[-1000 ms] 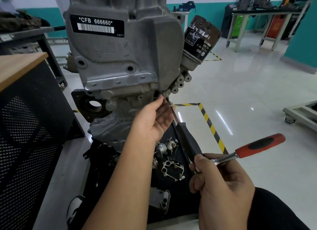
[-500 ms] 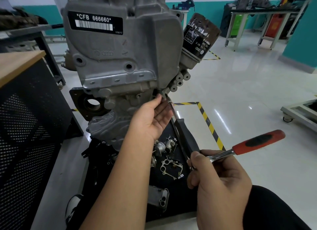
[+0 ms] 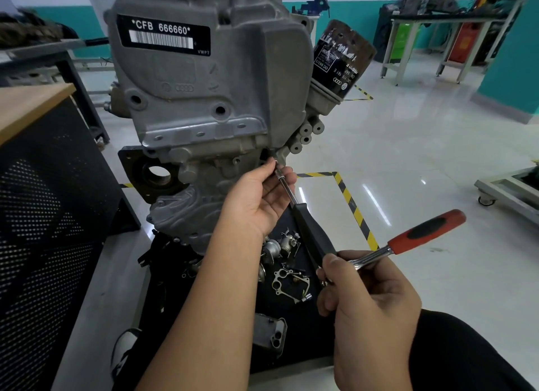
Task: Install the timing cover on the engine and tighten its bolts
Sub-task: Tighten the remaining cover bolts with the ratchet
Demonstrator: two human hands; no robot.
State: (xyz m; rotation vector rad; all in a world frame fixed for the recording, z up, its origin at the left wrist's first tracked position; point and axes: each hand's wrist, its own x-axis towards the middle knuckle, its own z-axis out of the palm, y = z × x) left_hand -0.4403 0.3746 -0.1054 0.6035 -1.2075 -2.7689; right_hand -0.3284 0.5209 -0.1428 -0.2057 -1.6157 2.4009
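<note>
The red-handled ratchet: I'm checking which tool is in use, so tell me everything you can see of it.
The red-handled ratchet has a red grip with a black inlay and a shiny chrome shank. Its head is hidden in the right hand, whose fingers curl round it. From there a long black extension bar, narrowing to a chrome tip, slants up-left to the lower right edge of the grey cast-metal timing cover. The left hand pinches that tip. The handle points up-right, clear of the floor.

Black tray [image 3: 294, 350] under the engine [image 3: 204, 99], loose metal parts [image 3: 287, 282] (small brackets, fittings) scattered on it
</note>
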